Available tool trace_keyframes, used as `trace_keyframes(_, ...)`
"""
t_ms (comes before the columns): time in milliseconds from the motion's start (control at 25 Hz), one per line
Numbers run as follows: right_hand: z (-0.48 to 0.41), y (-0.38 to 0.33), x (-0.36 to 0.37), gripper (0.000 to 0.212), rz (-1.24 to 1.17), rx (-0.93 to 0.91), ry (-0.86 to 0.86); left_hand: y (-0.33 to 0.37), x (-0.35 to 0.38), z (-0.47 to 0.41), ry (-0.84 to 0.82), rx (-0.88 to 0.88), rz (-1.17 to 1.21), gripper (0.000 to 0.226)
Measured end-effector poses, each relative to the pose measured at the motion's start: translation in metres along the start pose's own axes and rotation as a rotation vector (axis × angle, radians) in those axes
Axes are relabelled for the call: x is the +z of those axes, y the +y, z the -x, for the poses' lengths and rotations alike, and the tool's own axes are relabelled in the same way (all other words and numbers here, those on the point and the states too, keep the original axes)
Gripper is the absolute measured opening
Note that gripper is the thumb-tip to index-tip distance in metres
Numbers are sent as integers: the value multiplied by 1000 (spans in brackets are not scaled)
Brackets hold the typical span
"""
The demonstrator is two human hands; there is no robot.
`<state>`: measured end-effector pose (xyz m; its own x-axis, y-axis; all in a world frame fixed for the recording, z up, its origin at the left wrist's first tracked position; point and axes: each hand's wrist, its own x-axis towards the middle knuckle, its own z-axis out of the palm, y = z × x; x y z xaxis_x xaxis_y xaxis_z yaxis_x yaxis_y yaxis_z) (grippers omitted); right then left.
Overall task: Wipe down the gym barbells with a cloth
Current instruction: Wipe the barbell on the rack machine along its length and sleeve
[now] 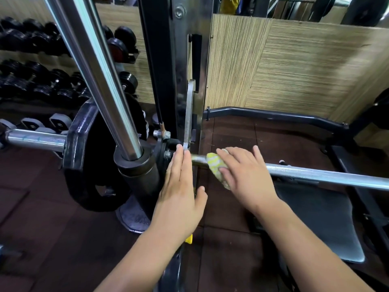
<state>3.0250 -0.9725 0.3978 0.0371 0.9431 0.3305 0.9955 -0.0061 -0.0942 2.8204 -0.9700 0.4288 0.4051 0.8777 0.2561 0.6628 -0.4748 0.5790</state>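
A steel barbell (328, 175) runs across the view at waist height, fixed in a Smith machine. Its left sleeve (35, 139) carries a black weight plate (88, 157). My right hand (246, 175) presses a yellow and white cloth (216, 165) around the bar close to the upright. My left hand (181, 190) is flat with fingers straight, its fingertips touching the metal hook (188, 121) and bar carriage beside the upright. It holds nothing.
The black upright post (166, 66) and a chrome guide rod (94, 66) stand just left of my hands. A dumbbell rack (42, 66) fills the far left. A black padded bench (320, 220) lies under the bar at right. A low black frame tube (273, 115) runs along the wall.
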Motion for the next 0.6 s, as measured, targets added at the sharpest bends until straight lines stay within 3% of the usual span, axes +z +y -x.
trace_keyframes(120,-5,-17,1,43,12,86,14,-2,3,-2,-9,-25,-1,88)
trace_keyframes(320,-30,-70,14,59,-35,-29,-35,0,4,-1,-14,-45,24,88)
trace_keyframes(440,-10,-32,1,49,19,-36,-18,5,3,2,9,18,4,85)
trace_keyframes(600,45,66,-26,43,103,170,59,20,13,-8,-32,164,48,74)
